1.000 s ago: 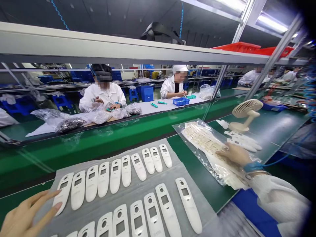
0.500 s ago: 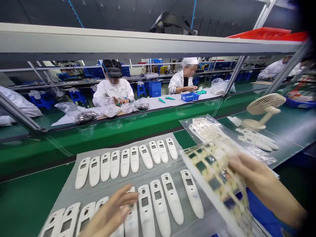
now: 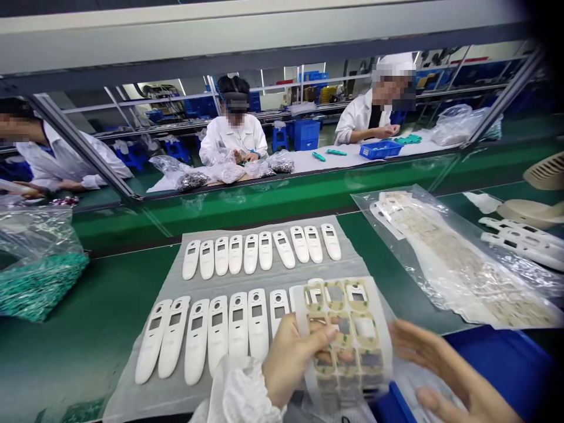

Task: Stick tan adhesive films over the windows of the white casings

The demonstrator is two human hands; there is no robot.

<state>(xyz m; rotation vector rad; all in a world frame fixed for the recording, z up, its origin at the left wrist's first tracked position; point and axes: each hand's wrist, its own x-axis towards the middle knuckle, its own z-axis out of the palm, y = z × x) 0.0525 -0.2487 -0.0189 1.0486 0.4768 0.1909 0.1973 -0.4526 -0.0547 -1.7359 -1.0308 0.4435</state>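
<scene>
Note first, at the largest scale, the green workbench (image 3: 97, 352), with a pale grey mat (image 3: 171, 399) spread on it. To the right of the mat, find a clear bag (image 3: 467, 264) of flat sheets and, nearer the camera, a blue bin (image 3: 497, 358). Locate the patterned sheet (image 3: 352, 339), light and grid-like with cut openings, tilted above the near right part of the mat and masking part of the lower row. Observe the left hand (image 3: 286, 355), pinching the left edge: thumb in front, fingers behind, visible through the openings. Compare the right hand (image 3: 449, 370), blurred and holding nothing visible, fingers extended and spread just beside the right edge; contact, cannot tell. Read as steadying or adjusting the sheet. For a second grip, judge as needed: a firm left pinch, right fingers closing on the free margin, little bending. See, smallest, the white shells (image 3: 251, 254), lying in two rows, with small windows.
</scene>
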